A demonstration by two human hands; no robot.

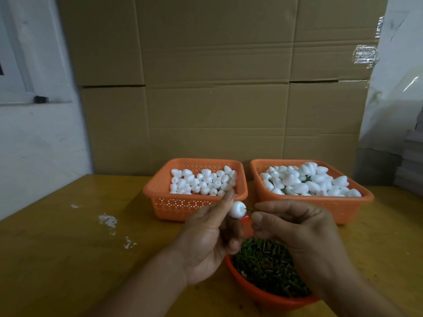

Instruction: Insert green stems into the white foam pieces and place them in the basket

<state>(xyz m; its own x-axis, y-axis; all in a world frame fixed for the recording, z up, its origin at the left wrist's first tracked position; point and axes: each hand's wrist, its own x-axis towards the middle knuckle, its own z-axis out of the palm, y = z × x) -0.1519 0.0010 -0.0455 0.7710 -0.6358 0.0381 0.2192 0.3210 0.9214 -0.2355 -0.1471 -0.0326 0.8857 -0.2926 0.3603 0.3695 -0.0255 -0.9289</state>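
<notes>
While left hand (211, 234) holds foam piece (237, 209), right hand (295, 227) pinches stem (250, 210)

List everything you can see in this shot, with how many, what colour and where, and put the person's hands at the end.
left basket: one, orange, far side of the table, holds loose white foam pieces
right basket: one, orange, beside the left basket, heaped with white foam pieces, some green showing between them
bowl: one, red-orange, near edge under the hands, full of green stems
held foam piece: one, white, between the hands
held stem: one, green, at the foam piece's hole
foam crumbs: several, white, on the table at left
table: one, yellow-brown
cardboard boxes: stacked, brown, behind the table
left hand: holds the foam piece
right hand: pinches the stem
</notes>
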